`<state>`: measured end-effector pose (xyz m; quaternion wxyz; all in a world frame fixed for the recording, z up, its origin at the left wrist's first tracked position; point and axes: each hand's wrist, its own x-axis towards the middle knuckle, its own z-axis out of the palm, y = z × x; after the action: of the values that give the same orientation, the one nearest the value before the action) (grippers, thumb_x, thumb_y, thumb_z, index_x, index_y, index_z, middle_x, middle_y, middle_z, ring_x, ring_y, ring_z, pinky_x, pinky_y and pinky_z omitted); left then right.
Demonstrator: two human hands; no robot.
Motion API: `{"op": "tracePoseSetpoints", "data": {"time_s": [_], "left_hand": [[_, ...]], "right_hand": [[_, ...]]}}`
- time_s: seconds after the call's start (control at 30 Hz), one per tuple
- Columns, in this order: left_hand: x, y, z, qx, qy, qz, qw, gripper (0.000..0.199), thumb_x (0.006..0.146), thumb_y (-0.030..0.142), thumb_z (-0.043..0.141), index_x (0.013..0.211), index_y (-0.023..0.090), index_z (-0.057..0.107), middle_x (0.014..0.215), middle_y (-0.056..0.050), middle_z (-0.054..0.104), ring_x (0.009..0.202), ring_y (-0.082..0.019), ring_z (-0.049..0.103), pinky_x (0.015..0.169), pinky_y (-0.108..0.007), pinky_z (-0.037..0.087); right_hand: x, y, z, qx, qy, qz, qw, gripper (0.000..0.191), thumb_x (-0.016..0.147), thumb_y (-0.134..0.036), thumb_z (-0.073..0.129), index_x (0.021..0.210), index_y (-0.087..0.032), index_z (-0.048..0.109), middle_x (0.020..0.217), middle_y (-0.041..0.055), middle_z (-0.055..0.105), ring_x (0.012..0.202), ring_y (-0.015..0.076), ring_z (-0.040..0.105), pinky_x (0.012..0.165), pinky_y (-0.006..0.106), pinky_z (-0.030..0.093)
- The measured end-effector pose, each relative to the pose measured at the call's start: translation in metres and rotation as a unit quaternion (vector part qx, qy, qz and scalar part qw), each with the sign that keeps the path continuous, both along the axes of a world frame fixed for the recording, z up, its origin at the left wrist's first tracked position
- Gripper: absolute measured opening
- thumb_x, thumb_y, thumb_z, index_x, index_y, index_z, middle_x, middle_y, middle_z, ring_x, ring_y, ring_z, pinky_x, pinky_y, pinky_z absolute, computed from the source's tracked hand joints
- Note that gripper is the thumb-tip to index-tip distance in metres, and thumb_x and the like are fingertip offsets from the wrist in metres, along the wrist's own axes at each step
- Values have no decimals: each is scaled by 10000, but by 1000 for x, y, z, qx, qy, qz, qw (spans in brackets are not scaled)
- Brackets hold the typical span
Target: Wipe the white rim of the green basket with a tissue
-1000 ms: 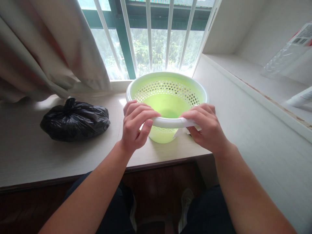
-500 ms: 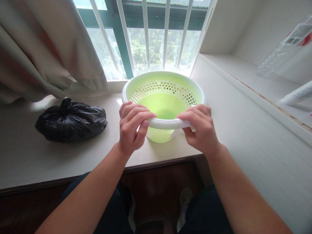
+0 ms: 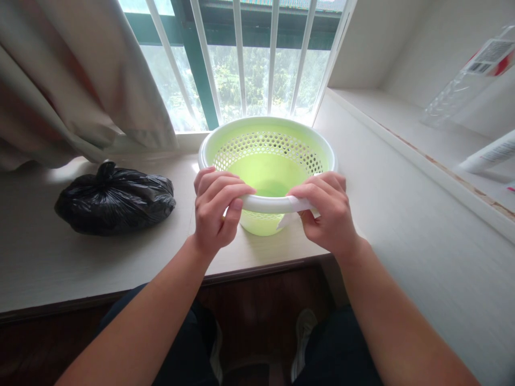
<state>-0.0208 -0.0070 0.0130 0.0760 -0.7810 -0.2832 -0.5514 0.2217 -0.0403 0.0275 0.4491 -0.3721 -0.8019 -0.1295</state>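
Observation:
A lime-green plastic wastebasket [image 3: 277, 170] with a perforated upper band stands upright on the window ledge. Its thick white rim [image 3: 267, 204] faces me at the front. My left hand [image 3: 219, 206] is closed over the rim's left front, fingers on top and thumb on the near side. On the right front, my right hand [image 3: 325, 212] grips the same rim in a like way. A thin white piece [image 3: 285, 220], like paper or a tag, shows below the rim by that hand. Inside, the wastebasket's visible part holds nothing.
A knotted black plastic bag [image 3: 116, 201] lies left of the wastebasket. Behind are a barred window [image 3: 257, 69] and a beige curtain [image 3: 80, 80]. At right, a shelf [image 3: 402, 136] holds a clear plastic bottle [image 3: 466, 80] and a white tube [image 3: 488, 153]. The ledge's front edge [image 3: 265, 266] is near my legs.
The whole view has shifted very slightly. Both hands stay on the rim, and the wastebasket stands where it was.

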Motion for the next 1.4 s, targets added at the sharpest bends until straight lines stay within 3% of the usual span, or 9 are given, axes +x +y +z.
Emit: {"op": "tracePoseSetpoints", "data": {"time_s": [1.4], "left_hand": [[1,2,0,-5,-17,14,1000,300,1024,320,406,958,280,695,906,-10,737,1007,-186,681,1178,-498,431]], "right_hand": [[-10,-5,0,2,13,-26,1000,389,700,-1,562,989,-259,597,845,-9,677,863,212,555,906,390,396]]}}
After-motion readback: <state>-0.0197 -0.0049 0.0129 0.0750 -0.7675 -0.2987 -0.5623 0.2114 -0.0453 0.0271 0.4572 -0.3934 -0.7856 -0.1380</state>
